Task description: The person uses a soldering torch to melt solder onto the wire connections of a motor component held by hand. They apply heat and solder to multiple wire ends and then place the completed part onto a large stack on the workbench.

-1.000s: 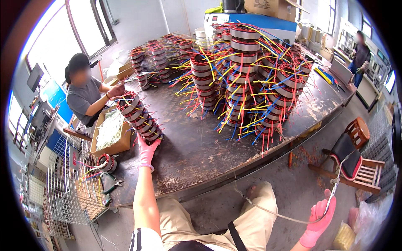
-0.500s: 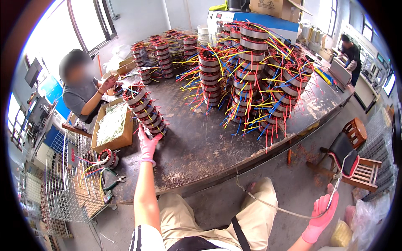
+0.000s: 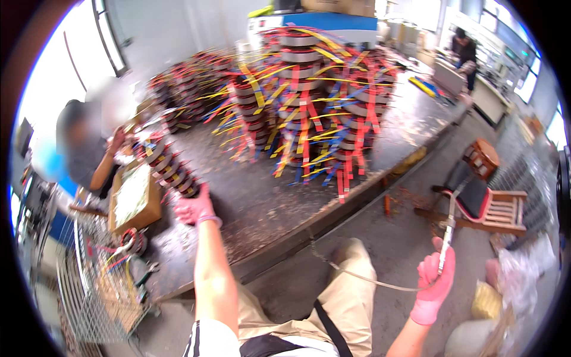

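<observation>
My left hand, in a pink glove, is at the lower end of a leaning-looking stack of wire-wound motor stators. Motion smears its fingers, so I cannot tell whether they grip the stack. Off the table's right front side, my pink-gloved right hand is closed around a slim silver wand-like tool pointing upward. A pale thin hose runs from that hand across my legs toward the table edge. Tall stator stacks with red, yellow and blue leads crowd the table's middle.
A cardboard box of pale strips, a loose stator and pliers are left on the table. A wire basket stands beside it. One co-worker sits far left; another stands back right. A chair is right.
The view has swung right, so the scene sits further left and is blurred. My left hand has moved slightly right against the stack's base. My right hand still holds the wand.
</observation>
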{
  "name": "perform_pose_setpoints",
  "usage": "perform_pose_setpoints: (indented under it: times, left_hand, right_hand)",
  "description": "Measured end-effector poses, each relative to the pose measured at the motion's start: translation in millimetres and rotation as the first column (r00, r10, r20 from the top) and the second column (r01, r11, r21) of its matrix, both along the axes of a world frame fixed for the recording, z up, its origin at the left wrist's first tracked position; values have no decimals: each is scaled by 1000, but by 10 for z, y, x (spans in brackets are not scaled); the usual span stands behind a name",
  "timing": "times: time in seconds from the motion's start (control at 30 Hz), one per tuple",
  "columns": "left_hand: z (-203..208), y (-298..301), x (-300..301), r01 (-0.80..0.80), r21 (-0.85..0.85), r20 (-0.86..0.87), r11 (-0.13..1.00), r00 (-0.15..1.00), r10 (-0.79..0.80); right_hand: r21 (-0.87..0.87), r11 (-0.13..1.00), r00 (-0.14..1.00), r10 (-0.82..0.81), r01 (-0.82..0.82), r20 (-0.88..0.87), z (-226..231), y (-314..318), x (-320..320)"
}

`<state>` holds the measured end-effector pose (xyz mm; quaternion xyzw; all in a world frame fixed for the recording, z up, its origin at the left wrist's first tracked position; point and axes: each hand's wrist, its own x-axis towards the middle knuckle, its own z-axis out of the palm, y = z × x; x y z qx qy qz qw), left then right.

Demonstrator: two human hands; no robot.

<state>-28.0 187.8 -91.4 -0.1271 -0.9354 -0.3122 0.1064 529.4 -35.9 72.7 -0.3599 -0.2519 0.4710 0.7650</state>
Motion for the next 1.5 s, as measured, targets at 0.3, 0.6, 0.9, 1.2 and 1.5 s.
perform_pose_setpoints:
  times: [0.3,0.6,0.9,1.2,1.5]
  left_hand:
    - [263,133,280,-124,-106,10,987,992,126]
    - [383,12,295,56,-183,-3,981,998,-58]
    - [322,-237,-229,328,-86,0,941,944,-330]
    - [379,-312,-826,684,-2,79,730,728,-681]
    - [455,-362,-997,691,-242,109,681,717,-689]
  right_hand:
    - [1,1000,999,17,-17,27,-66,69,150]
    - [11,999,999,37,-37,4,-289,121,203]
    - [-109,993,998,-46,50,41,24,157,-48]
    - [-90,995,999,-40,37,-28,-223,259,80]
    - [-108,992,996,-77,72,-44,-166,187,42]
